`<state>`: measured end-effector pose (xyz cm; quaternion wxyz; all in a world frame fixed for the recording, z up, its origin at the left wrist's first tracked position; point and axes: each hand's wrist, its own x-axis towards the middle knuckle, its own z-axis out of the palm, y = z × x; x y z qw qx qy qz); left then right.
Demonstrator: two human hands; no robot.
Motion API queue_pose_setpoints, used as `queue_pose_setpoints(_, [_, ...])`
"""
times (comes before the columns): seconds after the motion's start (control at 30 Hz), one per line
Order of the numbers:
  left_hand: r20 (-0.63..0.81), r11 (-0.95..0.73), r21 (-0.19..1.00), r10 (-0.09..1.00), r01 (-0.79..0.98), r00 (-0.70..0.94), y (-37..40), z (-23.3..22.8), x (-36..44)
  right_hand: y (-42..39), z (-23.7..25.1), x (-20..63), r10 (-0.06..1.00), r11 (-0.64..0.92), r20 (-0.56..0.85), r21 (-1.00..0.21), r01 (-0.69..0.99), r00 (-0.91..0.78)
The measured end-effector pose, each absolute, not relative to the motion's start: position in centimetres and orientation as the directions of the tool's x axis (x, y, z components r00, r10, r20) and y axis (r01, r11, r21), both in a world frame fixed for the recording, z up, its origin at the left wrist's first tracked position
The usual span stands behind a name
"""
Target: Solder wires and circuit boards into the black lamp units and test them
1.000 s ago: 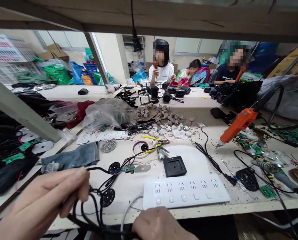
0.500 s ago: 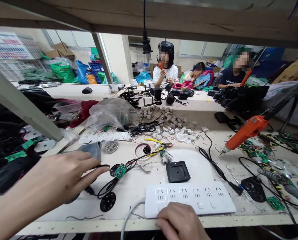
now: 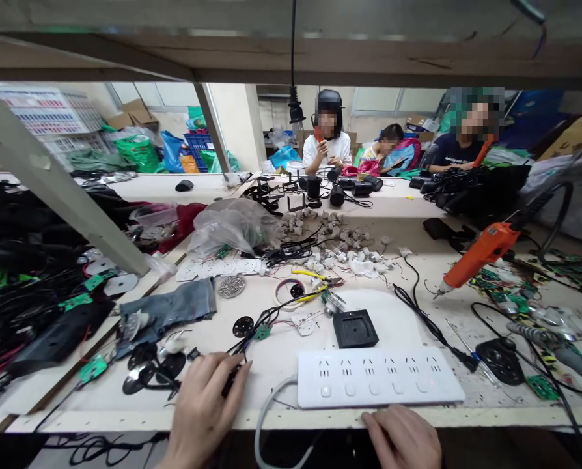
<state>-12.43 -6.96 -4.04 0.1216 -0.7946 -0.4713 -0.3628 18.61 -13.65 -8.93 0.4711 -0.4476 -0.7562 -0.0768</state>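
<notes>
My left hand (image 3: 207, 397) is closed over black cable (image 3: 232, 379) near the front edge of the table, partly hiding it. Just beyond the fingers lie a small green circuit board (image 3: 262, 332) and a black perforated disc (image 3: 243, 327). More dark discs (image 3: 139, 374) lie left of this hand. My right hand (image 3: 405, 435) rests at the table's front edge, below the white power strip (image 3: 379, 378). Its fingers are loosely bent with a gap by the thumb, and nothing shows in them. Behind the strip sits a black square block (image 3: 354, 329).
An orange electric screwdriver (image 3: 481, 257) hangs at right above circuit boards. Yellow-handled pliers (image 3: 310, 296), a tape roll (image 3: 281, 293) and a grey cloth (image 3: 174, 306) lie behind the hands. A slanted metal post (image 3: 76, 189) stands at left. Several people (image 3: 326, 146) sit across the table.
My left hand has moved right and down toward the table edge, uncovering the cloth and discs. The right hand has shifted right, off the power strip. The camera view has moved slightly.
</notes>
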Motion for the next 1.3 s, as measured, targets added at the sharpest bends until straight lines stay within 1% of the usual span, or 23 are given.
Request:
queue_pose_setpoints(0.1, [0.661,-0.509,0.244,0.71,0.825,0.242,-7.2,-5.9,-12.3,-13.4,-9.0,18.6,0.6,0.588,0.786,-0.307,0.748,-0.148])
queue_pose_setpoints(0.2, [0.688,-0.532,0.277,0.691,0.8,0.221,-7.1,-6.1,-12.3,-13.5,-9.0,18.4,0.604,0.564,0.787,-0.307,0.766,-0.129])
queue_pose_setpoints(0.37, [0.725,-0.549,0.27,0.657,0.791,0.207,-7.3,-5.8,-12.3,-14.0,-9.0,18.1,0.612,0.524,0.786,-0.315,0.791,-0.092])
queue_pose_setpoints(0.73, [0.77,-0.516,0.222,0.613,0.827,0.176,-7.2,-6.3,-12.3,-13.7,-9.0,18.2,0.605,0.509,0.791,-0.296,0.809,-0.091])
queue_pose_setpoints(0.83, [0.767,-0.503,0.217,0.618,0.837,0.172,-7.2,-6.4,-12.4,-13.5,-8.9,18.2,0.598,0.506,0.796,-0.28,0.816,-0.099])
queue_pose_setpoints(1.07, [0.718,-0.458,0.213,0.672,0.863,0.18,-7.3,-6.0,-12.1,-13.2,-8.6,18.4,0.572,0.511,0.811,-0.233,0.827,-0.126])
queue_pose_setpoints(1.3, [0.7,-0.413,0.189,0.693,0.891,0.173,-7.5,-6.1,-12.1,-13.4,-8.5,18.4,0.583,0.527,0.803,-0.259,0.809,-0.123])
